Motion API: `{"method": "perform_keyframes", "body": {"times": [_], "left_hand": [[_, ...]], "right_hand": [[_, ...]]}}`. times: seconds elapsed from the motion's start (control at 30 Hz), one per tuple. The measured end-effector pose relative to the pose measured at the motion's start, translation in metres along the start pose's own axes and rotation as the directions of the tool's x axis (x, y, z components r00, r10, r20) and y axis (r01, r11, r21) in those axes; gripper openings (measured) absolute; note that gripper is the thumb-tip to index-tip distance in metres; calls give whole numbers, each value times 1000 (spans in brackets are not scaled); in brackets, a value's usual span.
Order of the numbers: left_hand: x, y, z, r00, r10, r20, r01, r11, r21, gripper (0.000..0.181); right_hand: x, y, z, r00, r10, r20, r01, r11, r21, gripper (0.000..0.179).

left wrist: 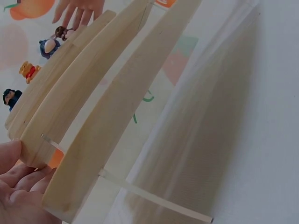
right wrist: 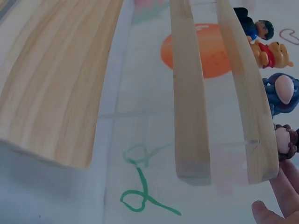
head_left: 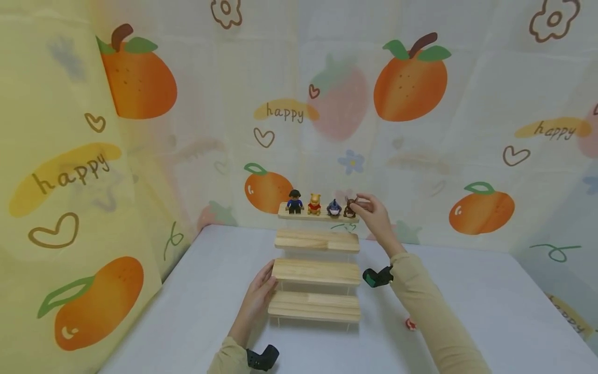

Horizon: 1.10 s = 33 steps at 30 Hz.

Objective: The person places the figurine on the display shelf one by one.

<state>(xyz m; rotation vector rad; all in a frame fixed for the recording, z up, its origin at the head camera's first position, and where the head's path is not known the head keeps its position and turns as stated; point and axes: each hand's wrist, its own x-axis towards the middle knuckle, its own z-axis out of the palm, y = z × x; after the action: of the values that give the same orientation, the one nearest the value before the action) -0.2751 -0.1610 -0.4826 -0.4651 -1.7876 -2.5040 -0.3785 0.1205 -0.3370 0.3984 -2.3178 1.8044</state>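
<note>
Pale fabric (head_left: 472, 150), printed with orange fruit and the word "happy", is hanging before you at twelve o'clock. Below it, the white surface (head_left: 219, 270) is carrying a four-tier wooden stand (head_left: 315, 306) at six o'clock in your head view. Your left grip (head_left: 258, 288) is clasping the stand's third tier from the top at its nine o'clock end, thumb and fingers curling about the wood. Your right grip (head_left: 375, 213) is reaching to the top tier, between one and two o'clock; it is lying released, thumb standing apart, a fingertip seemingly touching the brown figure (head_left: 348, 210). Leftward toward nine o'clock, the dark-capped figure (head_left: 294, 202), yellow figure (head_left: 314, 205) and blue figure (head_left: 334, 209) are sharing that tier. At four o'clock from the stand, a red-and-white piece (head_left: 410, 324) is lying well apart.
</note>
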Motion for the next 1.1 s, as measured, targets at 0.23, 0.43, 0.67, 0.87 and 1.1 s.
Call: {"method": "perform_keyframes", "body": {"times": [0.23, 0.43, 0.67, 0.87, 1.1], "left_hand": [[-1, 1, 1, 999, -36, -25, 37, 999, 33, 54], [-2, 1, 2, 997, -61, -45, 61, 998, 6, 53], [-3, 1, 1, 998, -57, -40, 58, 998, 24, 53], [-3, 2, 0, 999, -37, -18, 37, 999, 1, 52], [-1, 2, 1, 999, -31, 10, 31, 999, -38, 51]], "right_hand": [[-5, 5, -10, 993, -24, 119, 23, 1000, 10, 76], [-16, 10, -19, 968, -134, 212, 152, 986, -71, 88], [-29, 12, -31, 966, -145, 214, 162, 985, -64, 81], [-42, 12, -44, 976, -116, 186, 102, 991, 84, 72], [-57, 8, -58, 980, -124, 156, 102, 985, 141, 67]]}}
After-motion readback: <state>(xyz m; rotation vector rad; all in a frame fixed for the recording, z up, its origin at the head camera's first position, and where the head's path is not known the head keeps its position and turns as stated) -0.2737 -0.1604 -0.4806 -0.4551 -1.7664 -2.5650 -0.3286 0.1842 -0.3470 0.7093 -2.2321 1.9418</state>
